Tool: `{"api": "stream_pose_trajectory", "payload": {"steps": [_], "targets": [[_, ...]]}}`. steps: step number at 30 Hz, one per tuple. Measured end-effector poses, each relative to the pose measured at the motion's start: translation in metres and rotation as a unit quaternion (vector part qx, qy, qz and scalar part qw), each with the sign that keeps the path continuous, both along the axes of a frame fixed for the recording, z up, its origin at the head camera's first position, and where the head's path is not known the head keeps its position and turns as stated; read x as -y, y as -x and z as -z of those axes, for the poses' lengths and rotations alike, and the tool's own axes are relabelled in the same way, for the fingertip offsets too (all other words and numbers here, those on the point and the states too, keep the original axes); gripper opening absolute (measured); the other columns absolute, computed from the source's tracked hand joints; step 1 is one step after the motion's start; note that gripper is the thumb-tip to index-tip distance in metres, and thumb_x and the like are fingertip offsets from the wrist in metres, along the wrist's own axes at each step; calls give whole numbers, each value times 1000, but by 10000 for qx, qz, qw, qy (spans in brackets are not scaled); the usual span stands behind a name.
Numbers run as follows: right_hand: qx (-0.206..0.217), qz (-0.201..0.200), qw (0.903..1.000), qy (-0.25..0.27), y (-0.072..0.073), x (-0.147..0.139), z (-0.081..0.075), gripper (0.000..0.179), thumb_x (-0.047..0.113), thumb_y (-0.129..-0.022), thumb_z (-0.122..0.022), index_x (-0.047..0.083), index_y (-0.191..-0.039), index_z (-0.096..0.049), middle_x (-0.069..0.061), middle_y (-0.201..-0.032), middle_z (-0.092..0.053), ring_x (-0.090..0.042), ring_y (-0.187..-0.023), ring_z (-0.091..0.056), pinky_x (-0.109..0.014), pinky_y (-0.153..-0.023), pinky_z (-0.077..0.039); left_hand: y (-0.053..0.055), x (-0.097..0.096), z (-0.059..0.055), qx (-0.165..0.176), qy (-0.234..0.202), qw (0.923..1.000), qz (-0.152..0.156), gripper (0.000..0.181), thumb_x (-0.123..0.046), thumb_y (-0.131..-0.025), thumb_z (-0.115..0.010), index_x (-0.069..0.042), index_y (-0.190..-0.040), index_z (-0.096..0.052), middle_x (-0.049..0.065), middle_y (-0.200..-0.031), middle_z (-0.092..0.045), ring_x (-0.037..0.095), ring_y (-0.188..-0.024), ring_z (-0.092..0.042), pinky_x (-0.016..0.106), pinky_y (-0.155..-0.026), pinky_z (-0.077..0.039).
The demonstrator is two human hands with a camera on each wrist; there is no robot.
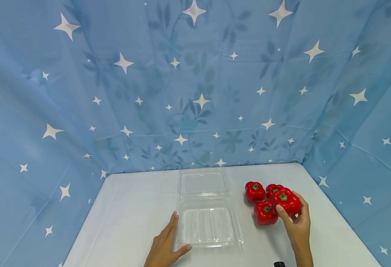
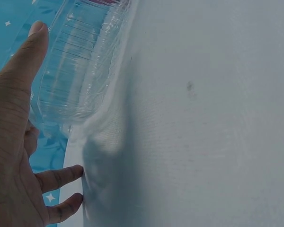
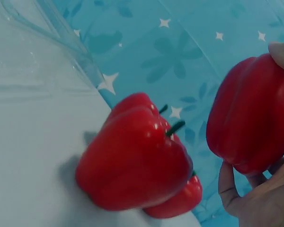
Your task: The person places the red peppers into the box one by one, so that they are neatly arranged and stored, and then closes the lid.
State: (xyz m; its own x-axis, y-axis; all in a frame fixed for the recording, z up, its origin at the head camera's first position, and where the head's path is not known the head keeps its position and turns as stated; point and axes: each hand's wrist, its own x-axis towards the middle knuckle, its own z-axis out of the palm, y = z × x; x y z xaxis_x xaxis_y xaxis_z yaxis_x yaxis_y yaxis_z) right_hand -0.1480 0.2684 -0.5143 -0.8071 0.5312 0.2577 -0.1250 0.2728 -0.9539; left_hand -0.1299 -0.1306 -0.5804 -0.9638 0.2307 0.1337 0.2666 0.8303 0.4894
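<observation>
My right hand (image 1: 298,224) grips a red bell pepper (image 1: 287,201) between thumb and fingers; the right wrist view shows this pepper (image 3: 253,116) held off the table. Close to its left sit three more red bell peppers, one in front (image 1: 265,213), one at the back left (image 1: 255,192) and one partly hidden behind the held pepper (image 1: 273,188). A clear plastic clamshell box (image 1: 209,224) lies with its lid laid back, away from me. At the box's left front corner is my left hand (image 1: 165,241), its fingers extended along the side. No thing is held in it.
The white table (image 1: 132,207) is bordered by blue star-patterned curtains (image 1: 199,92) at the back and both sides. A small black object (image 1: 279,264) shows at the bottom edge of the head view, left of the right wrist.
</observation>
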Motion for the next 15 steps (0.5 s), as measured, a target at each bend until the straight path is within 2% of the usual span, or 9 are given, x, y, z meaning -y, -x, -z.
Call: {"api": "stream_pose_trajectory", "payload": {"steps": [5,10,15], "targets": [[-79,-675,9976,-134,3,21,-10,78,3,-81,-76,16,-148,-38,5,-143,-44,3,-123,-41,-2,-81,-46,0,-1,-1,74,-55,10000,-15,106,-67,-81,-64,-14,-158,-13,9,-162,-24,40,-133,-48,65,-87,-50],[-103,-1373,9903,-187,8,48,-20,77,3,-80,-76,15,-147,-39,15,-137,-42,4,-125,-38,-4,-81,-47,0,-1,-2,80,-84,9999,-6,106,-67,-81,-64,-13,-158,-16,8,-163,-22,40,-134,-48,66,-88,-49],[-74,-1929,9810,-194,17,71,-19,77,7,-78,-78,14,-145,-40,6,-141,-42,1,-125,-38,-11,-83,-51,-2,0,-1,68,-90,9999,-24,105,-68,-81,-63,-14,-158,-16,7,-163,-23,39,-134,-47,67,-85,-49]]}}
